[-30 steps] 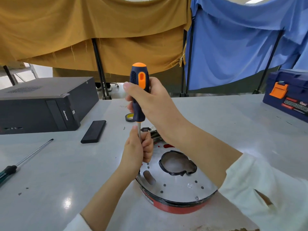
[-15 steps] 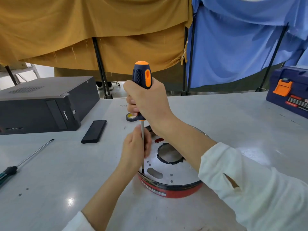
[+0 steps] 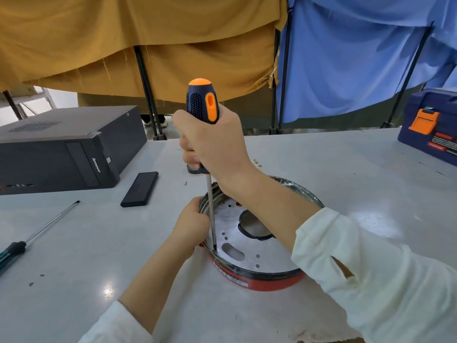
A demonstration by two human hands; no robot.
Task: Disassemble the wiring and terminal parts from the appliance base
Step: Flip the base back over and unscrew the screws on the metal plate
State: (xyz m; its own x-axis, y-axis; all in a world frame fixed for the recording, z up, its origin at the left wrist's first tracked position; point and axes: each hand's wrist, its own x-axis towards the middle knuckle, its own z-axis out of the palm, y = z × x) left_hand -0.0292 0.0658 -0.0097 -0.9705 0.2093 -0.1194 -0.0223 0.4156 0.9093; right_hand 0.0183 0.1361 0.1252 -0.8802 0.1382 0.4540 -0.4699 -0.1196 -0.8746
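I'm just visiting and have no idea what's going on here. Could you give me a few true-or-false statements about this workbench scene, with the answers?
1. The right hand grips an orange and dark blue screwdriver held about upright. True.
2. The screwdriver's tip is down at the silver plate of the round red-rimmed appliance base. True.
3. The left hand lies flat on the grey table, away from the base. False: it is at the base's rim, beside the screwdriver shaft.
4. The flat black rectangular slab sits on top of the black computer case. False: it lies on the table beside the case.
5. A second, thin-shafted screwdriver lies on the table at the left. True.
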